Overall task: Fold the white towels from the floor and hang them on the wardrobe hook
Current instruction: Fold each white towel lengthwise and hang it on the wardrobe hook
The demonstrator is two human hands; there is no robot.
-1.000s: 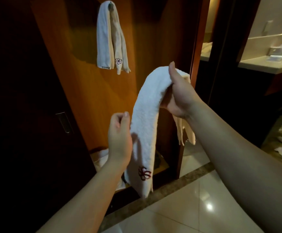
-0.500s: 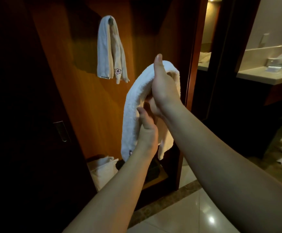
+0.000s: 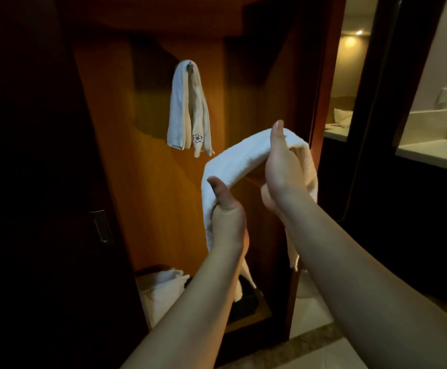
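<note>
A folded white towel [image 3: 239, 155] arches between both my hands in front of the open wardrobe. My left hand [image 3: 226, 211] grips its lower left part, thumb on the cloth. My right hand [image 3: 282, 169] grips the upper right bend, thumb pointing up; the towel's far end hangs down behind my right wrist. Another white towel [image 3: 182, 107] with a small flower mark hangs from the wardrobe hook [image 3: 190, 65] on the wooden back panel, up and left of my hands.
A white bag or cloth [image 3: 161, 291] sits on the wardrobe floor beside a dark object. A dark sliding door with a handle [image 3: 101, 226] stands at left. A doorway and a pale counter [image 3: 430, 153] are at right. Glossy floor tiles lie below.
My left hand moved from under the towel to a grip on its left part. The towel now spans both hands as an arch. The view tilted up, so the hook appears lower.
</note>
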